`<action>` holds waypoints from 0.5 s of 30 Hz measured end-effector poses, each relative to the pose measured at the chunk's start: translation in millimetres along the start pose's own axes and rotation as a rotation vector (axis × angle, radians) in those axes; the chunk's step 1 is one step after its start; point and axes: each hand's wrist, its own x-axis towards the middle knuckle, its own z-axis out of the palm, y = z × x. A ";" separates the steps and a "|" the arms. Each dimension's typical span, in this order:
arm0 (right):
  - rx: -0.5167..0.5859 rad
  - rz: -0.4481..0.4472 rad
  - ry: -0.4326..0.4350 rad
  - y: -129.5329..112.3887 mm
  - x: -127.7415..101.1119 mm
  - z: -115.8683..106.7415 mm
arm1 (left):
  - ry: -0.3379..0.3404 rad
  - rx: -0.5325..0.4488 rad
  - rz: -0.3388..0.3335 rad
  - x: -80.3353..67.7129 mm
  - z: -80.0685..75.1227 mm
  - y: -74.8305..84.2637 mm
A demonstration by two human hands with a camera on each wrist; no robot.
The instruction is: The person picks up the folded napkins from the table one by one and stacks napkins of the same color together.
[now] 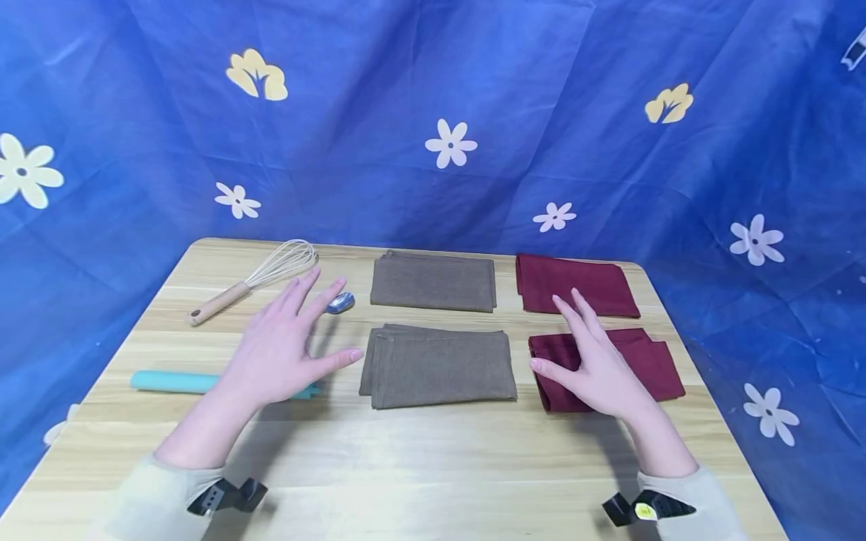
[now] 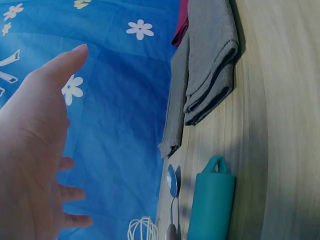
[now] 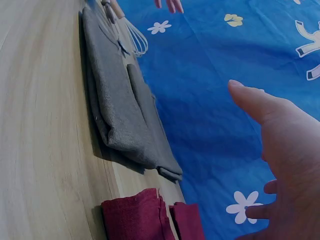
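While both hands are held flat, nothing is grasped. The spoon [image 1: 340,302] could be knocked by the left hand [image 1: 284,349], or the near maroon cloth [image 1: 649,361] rumpled by the right hand [image 1: 598,361].

A light wooden table [image 1: 419,466] holds two folded brown cloths [image 1: 440,364] between the hands and two folded dark red cloths [image 1: 612,361] under and beyond the right hand. By the left hand lie a whisk [image 1: 260,278], a spoon [image 1: 340,302] and a teal handle [image 1: 176,382].

I see two grey-brown cloths [image 1: 440,366], two maroon cloths [image 1: 575,284], a teal handle [image 1: 169,382], and a blue white-flowered backdrop [image 1: 433,113].
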 end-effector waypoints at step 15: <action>0.163 -0.068 -0.016 -1.9 5.1 3.6 | -0.103 -0.248 -0.101 2.7 3.5 9.6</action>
